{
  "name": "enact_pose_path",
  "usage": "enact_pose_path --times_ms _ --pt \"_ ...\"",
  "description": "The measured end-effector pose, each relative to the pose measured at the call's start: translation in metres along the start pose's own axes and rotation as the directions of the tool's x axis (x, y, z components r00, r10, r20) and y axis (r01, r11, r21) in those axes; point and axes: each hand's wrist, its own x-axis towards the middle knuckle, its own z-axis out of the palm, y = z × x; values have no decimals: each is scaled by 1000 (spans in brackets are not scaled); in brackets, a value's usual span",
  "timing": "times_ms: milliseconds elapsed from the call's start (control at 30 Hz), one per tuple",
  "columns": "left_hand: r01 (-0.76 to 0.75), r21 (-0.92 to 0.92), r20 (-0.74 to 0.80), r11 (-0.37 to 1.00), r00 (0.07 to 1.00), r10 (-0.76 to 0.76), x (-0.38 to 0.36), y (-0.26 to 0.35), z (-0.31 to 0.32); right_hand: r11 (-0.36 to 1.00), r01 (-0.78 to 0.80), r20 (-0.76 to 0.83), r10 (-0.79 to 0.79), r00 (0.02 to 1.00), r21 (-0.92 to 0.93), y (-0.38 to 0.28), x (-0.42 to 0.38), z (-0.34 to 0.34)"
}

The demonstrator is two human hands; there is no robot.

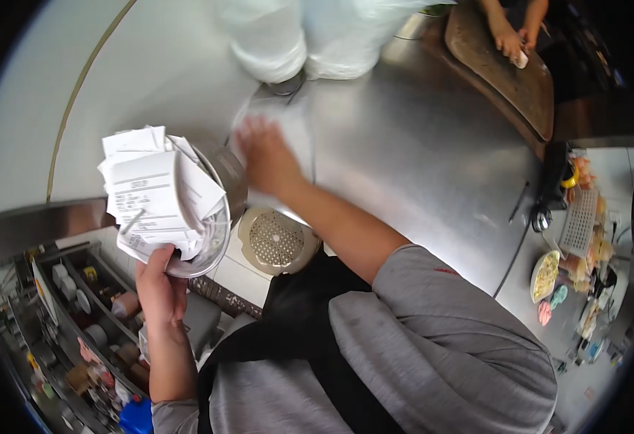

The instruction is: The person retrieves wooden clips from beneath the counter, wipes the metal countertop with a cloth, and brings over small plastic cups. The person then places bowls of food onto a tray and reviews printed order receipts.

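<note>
At the left, my left hand (159, 289) grips the near rim of a round metal bowl (219, 246), its fingers partly hidden under the rim. Printed paper slips (147, 192) are heaped in the bowl and stick out past its edge. My right hand (263, 155) is stretched out over the steel counter (404, 159), just right of the bowl. It is smeared by motion, and whether its fingers hold anything is not clear.
Bulging plastic bags (339, 43) stand at the counter's back. At the upper right, another person's hands (509, 43) hold a small pale piece over a brown board (476, 50). A perforated stool (277, 239) is below the counter edge. Shelves (107, 296) with containers fill the lower left.
</note>
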Motion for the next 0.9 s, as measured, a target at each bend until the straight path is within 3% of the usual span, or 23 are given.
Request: enact_pose_path --times_ms 67,133,200,267,300,367,433,467,533,600,667,700,733,767,800,833,867,900 --pt "51 7 63 999 997 -51 17 -15 15 949 72 -44 -62 997 308 -5 -55 -5" --pt "111 47 107 993 988 -115 29 -28 51 959 255 213 -277 937 124 16 -109 -29" --pt "194 45 249 980 948 -199 62 -55 64 981 86 87 -103 991 176 58 -170 -46" --pt "224 52 281 973 932 -229 85 -80 79 964 -260 164 248 955 54 114 -214 -97" --pt "256 57 282 965 923 -261 89 -86 88 921 -379 71 386 920 -90 151 -235 -107" --pt "230 38 267 972 935 -232 84 -84 109 711 -642 -94 646 757 -285 217 -260 -131" --pt "202 49 244 978 947 -208 84 -87 119 501 -840 -336 770 542 -206 281 -269 -138" --pt "194 54 243 980 949 -201 74 -91 127 396 -902 -345 834 431 -170 297 -253 -140" --pt "85 -178 -45 980 995 -94 41 -106 143 496 -844 -373 758 535 -204 308 -217 -127" --pt "36 -69 -297 997 953 -55 31 -160 126 682 -703 -290 644 707 -200 297 -172 -116" --pt "127 -139 114 982 987 -112 -13 -173 174 782 -614 -228 582 781 -106 282 -138 -109" --pt "-128 104 378 986 922 80 -11 -171 208 802 -596 -185 578 794 -51 274 -130 -112" --pt "-427 260 641 866 747 175 -2 -164 254 835 -548 -175 548 818 54 269 -132 -117" --pt "-648 241 745 723 601 290 4 -152 312 868 -497 -175 493 852 25 267 -142 -122" --pt "-743 180 796 644 495 349 24 -151 360 895 -446 -174 438 882 -6 265 -154 -127" --pt "-722 265 726 639 586 361 40 -153 408 890 -457 -183 448 875 -8 265 -171 -132" --pt "-762 271 713 588 569 409 64 -157 452 880 -475 -148 470 870 2 267 -192 -138" --pt "-695 348 675 628 651 346 115 -187 489 869 -494 -112 492 863 9 271 -213 -143"
